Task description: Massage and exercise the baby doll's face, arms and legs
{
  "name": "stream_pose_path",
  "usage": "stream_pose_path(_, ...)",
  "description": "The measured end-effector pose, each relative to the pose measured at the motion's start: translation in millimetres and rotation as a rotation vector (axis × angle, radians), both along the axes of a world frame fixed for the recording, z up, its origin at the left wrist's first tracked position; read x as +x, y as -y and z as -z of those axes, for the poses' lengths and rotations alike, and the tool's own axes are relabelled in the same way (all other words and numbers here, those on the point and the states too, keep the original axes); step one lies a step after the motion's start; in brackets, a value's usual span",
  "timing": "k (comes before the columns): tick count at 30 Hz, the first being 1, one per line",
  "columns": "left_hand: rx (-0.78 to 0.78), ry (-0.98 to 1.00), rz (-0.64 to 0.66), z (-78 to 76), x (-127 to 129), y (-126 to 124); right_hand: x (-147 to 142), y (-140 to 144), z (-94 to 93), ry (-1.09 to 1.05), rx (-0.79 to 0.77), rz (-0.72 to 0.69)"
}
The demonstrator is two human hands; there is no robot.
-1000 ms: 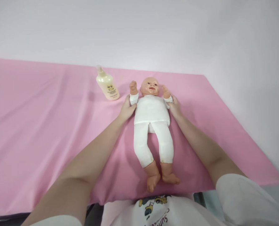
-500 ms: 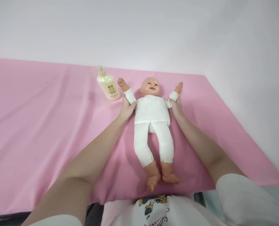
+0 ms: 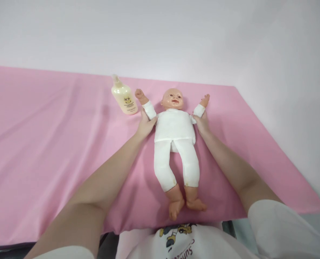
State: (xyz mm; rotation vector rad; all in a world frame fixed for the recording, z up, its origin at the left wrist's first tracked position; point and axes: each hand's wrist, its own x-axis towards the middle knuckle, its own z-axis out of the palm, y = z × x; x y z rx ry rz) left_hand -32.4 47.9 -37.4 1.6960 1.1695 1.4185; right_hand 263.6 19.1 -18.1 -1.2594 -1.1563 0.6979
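The baby doll [image 3: 175, 144] lies face up on the pink-covered table [image 3: 41, 144], its long axis running straight away from the person, bare feet nearest, head at the far end. Both doll arms are spread up and outward. The left hand [image 3: 146, 124] has its grip closed around the doll's upper arm on that side; the right hand [image 3: 202, 123] holds the other sleeve likewise. Beyond the left hand, a cream lotion bottle [image 3: 123, 97] stands near the doll's fist.

Small print and covered parts

The bottle [image 3: 123, 99] label was too small to read; the shirt print [image 3: 176, 239] was cut off at the bottom edge.
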Motion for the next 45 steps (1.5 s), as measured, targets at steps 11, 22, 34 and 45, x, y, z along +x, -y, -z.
stream_pose_path(11, 0.001, 0.028, 0.163, -17.6, 8.5, 9.8, -8.0, 7.6, -12.4, -0.054, -0.063, 0.014)
stream_pose_path(22, 0.04, -0.082, 0.197, -27.0, 9.1, 15.7, -11.5, 11.2, -12.8, 0.01, 0.018, -0.118)
stream_pose_path(34, 0.025, -0.058, 0.163, -28.2, 10.4, 18.8, -9.5, 11.8, -17.8, 0.041, -0.059, -0.04)
stream_pose_path(45, -0.066, 0.007, -0.028, 2.0, -0.6, -3.0, -5.3, 5.5, -5.6, -0.07, -0.078, 0.051)
